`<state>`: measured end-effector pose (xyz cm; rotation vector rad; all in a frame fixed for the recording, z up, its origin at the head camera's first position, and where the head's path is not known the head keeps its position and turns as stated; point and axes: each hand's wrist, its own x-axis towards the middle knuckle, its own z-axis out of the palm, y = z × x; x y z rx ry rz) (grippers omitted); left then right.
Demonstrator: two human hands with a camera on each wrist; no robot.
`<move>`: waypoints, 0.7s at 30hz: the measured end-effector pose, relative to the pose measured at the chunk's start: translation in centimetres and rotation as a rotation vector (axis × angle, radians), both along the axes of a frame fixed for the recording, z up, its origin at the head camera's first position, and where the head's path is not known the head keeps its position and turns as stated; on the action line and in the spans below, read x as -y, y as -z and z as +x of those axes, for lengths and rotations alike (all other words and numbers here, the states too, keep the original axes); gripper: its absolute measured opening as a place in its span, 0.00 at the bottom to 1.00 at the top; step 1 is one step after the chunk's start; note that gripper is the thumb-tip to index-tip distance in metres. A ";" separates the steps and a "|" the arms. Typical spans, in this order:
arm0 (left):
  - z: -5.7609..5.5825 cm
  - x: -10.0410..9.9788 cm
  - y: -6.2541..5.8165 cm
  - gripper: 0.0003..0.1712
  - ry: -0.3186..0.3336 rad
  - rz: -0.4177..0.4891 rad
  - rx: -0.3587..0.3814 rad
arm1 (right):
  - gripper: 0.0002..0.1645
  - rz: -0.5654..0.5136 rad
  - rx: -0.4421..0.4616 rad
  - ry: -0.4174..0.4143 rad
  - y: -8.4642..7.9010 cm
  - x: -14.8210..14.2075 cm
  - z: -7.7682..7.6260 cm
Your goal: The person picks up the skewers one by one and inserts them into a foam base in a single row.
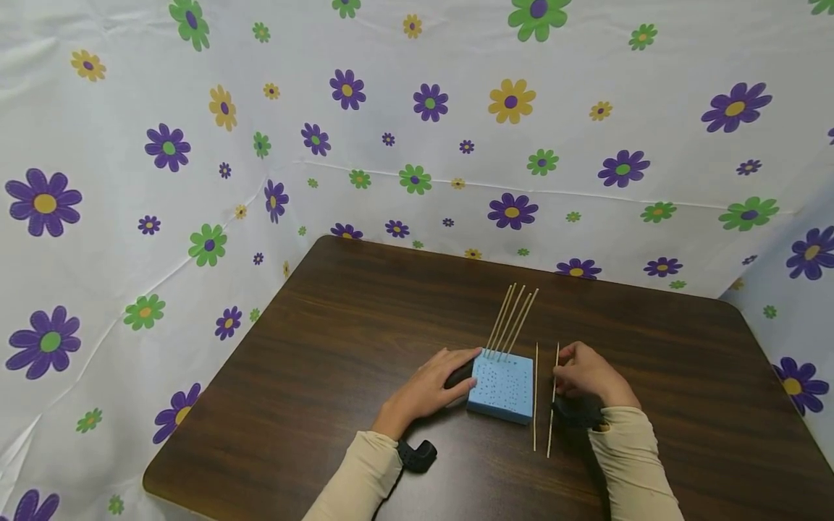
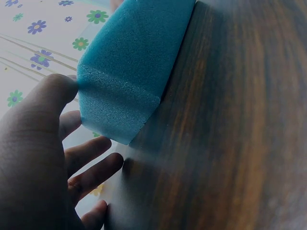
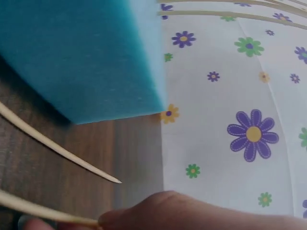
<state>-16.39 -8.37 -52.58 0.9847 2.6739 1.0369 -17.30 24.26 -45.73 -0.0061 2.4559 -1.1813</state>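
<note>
A light blue foam block [image 1: 500,387], its top dotted with small holes, sits on the table. Several thin wooden skewers [image 1: 519,318] stand in a row along its far edge, leaning a little to the right. My left hand [image 1: 430,380] rests against the block's left side, thumb and forefinger spread; in the left wrist view its thumb [image 2: 60,88] is at the foam's edge. Between thumb and fingertips, my right hand [image 1: 589,373] pinches a skewer [image 1: 550,434] near its far end. A second skewer [image 1: 536,405] lies between that one and the block, its pointed tip showing in the right wrist view.
The dark wood-grain table [image 1: 313,376] has rounded corners. Behind it and at both sides hangs a white curtain [image 1: 417,65] printed with flowers. A black wrist strap device [image 1: 418,456] is on the left wrist, and another [image 1: 578,412] on the right.
</note>
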 end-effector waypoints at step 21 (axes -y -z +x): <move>0.0 0.0 0.0 0.34 -0.019 0.002 0.020 | 0.18 -0.206 -0.252 -0.236 -2.1 -1.0 0.5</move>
